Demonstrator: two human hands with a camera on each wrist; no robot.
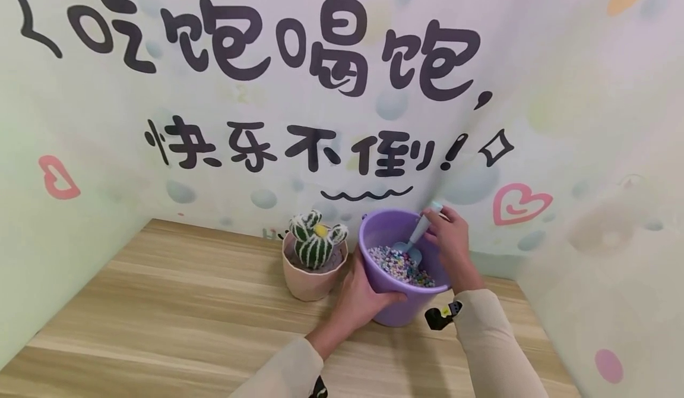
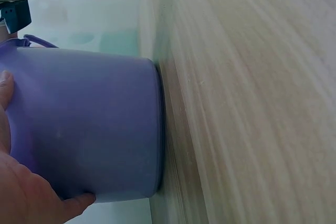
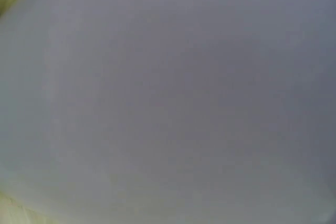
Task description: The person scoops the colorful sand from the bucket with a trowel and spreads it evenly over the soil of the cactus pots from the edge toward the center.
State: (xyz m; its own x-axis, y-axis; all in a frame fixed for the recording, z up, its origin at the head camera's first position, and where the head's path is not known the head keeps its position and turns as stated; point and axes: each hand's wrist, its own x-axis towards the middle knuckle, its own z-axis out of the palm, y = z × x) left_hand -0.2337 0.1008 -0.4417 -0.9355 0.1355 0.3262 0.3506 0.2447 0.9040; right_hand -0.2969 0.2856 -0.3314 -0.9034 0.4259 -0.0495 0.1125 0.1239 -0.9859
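Observation:
A purple bucket (image 1: 398,312) stands on the wooden table with small multicoloured beads (image 1: 398,266) inside. My left hand (image 1: 357,296) grips its near left side, thumb across the front and fingers around the left wall. From the left wrist view, the bucket (image 2: 100,124) appears sideways, its base down on the tabletop. By its handle, my right hand (image 1: 451,237) pinches a small light-blue toy shovel (image 1: 419,230) at the right rim. The shovel's blade dips into the beads. In the right wrist view a blurred, pale purplish surface fills nearly everything, hiding the hand.
A knitted cactus (image 1: 314,249) in a pale pink pot (image 1: 307,282) stands just left of the bucket, close to my left hand. Behind the wooden table (image 1: 176,315) hangs a printed cloth backdrop (image 1: 240,101) with black lettering. Walls rise at both sides.

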